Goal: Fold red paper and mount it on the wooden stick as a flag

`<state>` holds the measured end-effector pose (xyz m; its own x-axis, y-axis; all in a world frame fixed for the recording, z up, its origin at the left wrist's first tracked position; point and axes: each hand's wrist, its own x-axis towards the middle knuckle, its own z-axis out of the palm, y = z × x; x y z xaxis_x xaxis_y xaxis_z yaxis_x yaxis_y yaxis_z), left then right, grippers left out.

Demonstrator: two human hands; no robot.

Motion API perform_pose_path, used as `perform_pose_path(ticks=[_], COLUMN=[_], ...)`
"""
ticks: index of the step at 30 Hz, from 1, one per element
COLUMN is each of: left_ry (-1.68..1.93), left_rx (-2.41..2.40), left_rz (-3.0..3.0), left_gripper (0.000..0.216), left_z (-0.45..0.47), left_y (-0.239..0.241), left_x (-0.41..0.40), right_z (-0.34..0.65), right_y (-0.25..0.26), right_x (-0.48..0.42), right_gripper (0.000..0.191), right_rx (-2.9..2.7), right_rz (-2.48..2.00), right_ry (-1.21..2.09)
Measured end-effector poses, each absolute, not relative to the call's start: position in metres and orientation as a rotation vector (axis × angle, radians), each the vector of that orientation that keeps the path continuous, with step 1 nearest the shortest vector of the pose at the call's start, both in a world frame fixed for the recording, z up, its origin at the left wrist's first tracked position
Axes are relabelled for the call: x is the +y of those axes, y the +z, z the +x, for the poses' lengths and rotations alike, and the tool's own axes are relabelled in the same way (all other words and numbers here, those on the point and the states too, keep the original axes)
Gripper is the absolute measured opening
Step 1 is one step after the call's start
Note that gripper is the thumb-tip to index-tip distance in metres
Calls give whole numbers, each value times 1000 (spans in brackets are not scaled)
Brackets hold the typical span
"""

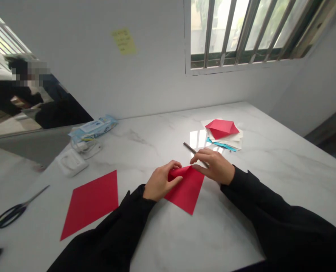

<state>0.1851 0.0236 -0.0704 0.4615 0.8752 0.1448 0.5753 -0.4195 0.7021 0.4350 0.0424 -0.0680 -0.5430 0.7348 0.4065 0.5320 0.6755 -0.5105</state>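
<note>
A sheet of red paper (189, 192) lies before me on the marble-patterned table, its far edge curled over towards me. My left hand (162, 181) grips the curled part at its left, thumb on the near side and fingers behind. At the sheet's far right corner, my right hand (214, 164) pinches the edge between thumb and fingers. A dark pen (188, 147) lies just behind and partly under my right hand. Left of my left arm rests a second, flat red sheet (92, 202).
Scissors (22, 206) lie at the far left. Behind them are a white box (71, 162), a cable (90, 147) and a blue-white packet (95, 126). Folded red paper (223, 127) tops a paper stack at the back right. Another person (17, 88) is beyond the partition.
</note>
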Motion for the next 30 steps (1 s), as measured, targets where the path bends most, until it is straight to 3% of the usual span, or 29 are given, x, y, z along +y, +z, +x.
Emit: perform_pose_path(ticks=[5,10,14,19,24,27,30], left_ry=[669,650,670,851,871,820,817], left_rx=[1241,1178,1201,1304,1345,1236,1191], left_rz=[2317,2399,2423,2386,2305,2279,2356], left_gripper=[23,34,29,21,22,30,24], left_z=[187,191,193,187,181,178,177], left_y=[-77,-84,-80,-71,-66,-61,-50], left_x=[23,19,16,20,24,24,22], right_z=[420,418,417,413,410,411,414], right_y=[-77,-86,-84,-87,-90,-90,-89], right_x=[27,27,24,15,16,20,24], right_gripper=[15,21,20,47,13,8,3], right_rx=[-2402,-2354,-2349,-2476,-2398,-2290,-2241], right_rz=[-764,-864,-989,-1061,-1141,-1161,-1169], right_ry=[553,620,666,516,629,752,767])
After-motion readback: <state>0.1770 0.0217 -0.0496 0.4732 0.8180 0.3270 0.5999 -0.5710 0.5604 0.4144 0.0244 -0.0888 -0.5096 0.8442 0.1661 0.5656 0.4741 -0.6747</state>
